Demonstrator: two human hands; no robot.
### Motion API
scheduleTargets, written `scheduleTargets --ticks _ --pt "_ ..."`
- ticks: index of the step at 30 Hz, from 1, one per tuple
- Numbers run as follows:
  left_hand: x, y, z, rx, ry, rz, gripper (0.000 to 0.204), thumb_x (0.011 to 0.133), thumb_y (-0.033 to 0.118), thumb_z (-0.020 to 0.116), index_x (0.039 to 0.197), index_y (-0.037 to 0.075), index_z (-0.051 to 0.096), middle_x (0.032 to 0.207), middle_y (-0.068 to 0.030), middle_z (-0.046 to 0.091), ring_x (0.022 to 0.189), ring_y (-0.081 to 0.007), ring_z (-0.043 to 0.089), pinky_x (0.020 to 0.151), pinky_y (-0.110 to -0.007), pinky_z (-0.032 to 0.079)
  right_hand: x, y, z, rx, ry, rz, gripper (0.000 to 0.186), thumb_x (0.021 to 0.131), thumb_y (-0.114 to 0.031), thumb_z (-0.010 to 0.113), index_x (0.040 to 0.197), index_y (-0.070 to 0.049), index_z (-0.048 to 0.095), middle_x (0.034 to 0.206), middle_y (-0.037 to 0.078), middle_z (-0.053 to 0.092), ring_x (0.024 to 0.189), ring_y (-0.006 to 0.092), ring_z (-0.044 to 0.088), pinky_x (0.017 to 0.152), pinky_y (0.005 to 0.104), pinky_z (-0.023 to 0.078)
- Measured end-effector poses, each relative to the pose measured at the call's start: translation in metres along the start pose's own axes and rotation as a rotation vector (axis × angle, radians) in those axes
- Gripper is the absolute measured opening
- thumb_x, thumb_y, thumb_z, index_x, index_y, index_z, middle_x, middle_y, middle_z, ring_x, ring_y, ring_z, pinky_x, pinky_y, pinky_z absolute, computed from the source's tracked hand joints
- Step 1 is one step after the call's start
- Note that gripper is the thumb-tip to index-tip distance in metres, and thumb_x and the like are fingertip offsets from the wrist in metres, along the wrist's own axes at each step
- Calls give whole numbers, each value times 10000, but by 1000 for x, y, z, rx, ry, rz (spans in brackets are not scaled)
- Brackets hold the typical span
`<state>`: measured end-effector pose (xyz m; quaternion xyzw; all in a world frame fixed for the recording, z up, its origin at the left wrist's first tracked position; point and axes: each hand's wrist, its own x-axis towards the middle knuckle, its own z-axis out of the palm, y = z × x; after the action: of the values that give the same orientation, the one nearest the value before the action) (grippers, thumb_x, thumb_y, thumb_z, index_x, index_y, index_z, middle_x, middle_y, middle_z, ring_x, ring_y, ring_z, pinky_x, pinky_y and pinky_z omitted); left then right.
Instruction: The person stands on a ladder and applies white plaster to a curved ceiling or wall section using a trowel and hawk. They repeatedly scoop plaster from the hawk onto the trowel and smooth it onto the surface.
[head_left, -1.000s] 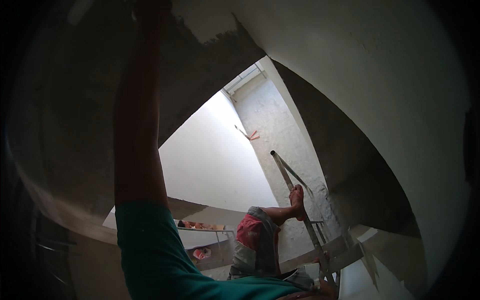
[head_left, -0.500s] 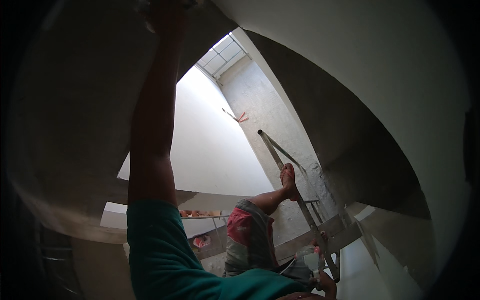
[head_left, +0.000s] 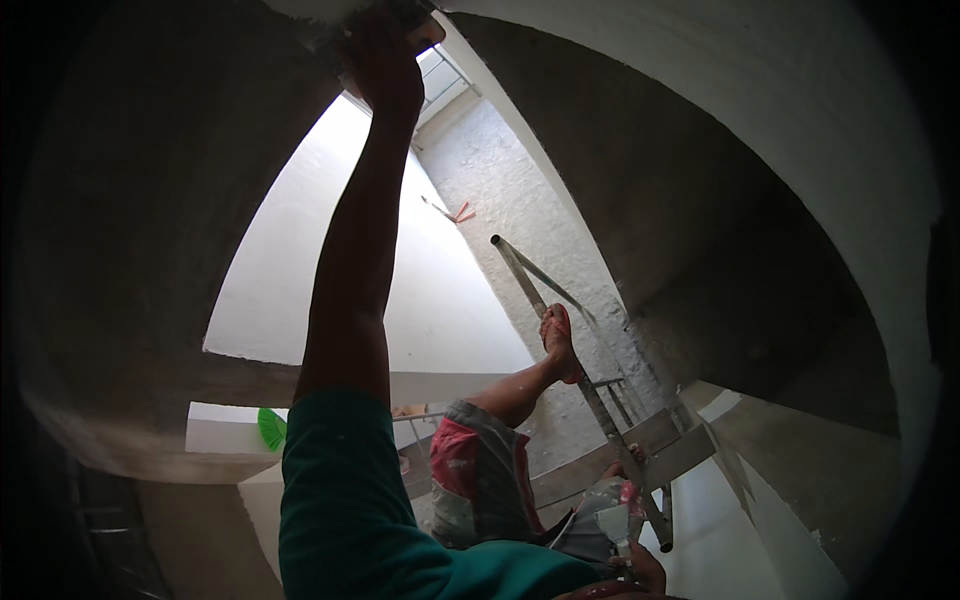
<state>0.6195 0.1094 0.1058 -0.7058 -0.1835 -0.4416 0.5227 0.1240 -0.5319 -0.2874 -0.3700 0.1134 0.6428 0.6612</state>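
Teal cloth covers the upper part of the raised left arm, its sleeve leading up to a left hand close against the dim overhead surface. Its fingers grip a flat tool, perhaps a trowel; shadow hides the handle and exactly how they wrap it. The straight arm suggests the surface is only just within reach. Low down at the right, beside the lap, the right hand has its fingers curled around the handle of a putty knife, pale blade upward, seemingly kept there so it is at hand and clear of the raised arm. 1 bare foot presses on a slanting metal pole, likely for balance, with the knee bent in grey-and-red shorts. Near the pole's lower end runs a plank. Well apart, left of the sleeve, a bright green fan-shaped object shows at a pale opening; its use I cannot tell.
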Motion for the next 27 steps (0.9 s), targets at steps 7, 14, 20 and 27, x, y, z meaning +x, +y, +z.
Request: scheduleTargets --ticks 7,14,20,27 --pt "-50 -33 -23 -347 29 178 378 839 171 534 1208 90 544 1192 -163 536 1124 -388 486 1000 -616 305 8 -40 25 -221 121 -10 384 807 -155 618 1158 -23 537 949 78 620 828 197 590 730 330 476" --pt "95 -145 -50 -168 117 92 681 753 189 640 1391 140 406 1369 -135 462 1234 -428 423 1039 -619 268 -15 -82 67 -733 318 132 378 837 -173 624 1172 -18 542 942 70 617 819 190 592 720 336 480" --pt "174 -144 -66 -196 -47 -122 496 868 71 471 1363 85 450 1396 -83 467 1327 -390 352 1108 -544 235 -3 -35 36 -377 380 187 401 885 -204 631 1228 -17 539 941 47 611 792 174 598 681 330 491" --pt "148 -129 -44 -285 -146 -141 497 876 82 460 1372 101 443 1397 -84 467 1324 -396 355 1103 -548 242 -15 -17 27 3 206 -27 402 865 -140 613 1237 -16 525 987 40 607 862 159 588 735 279 481"
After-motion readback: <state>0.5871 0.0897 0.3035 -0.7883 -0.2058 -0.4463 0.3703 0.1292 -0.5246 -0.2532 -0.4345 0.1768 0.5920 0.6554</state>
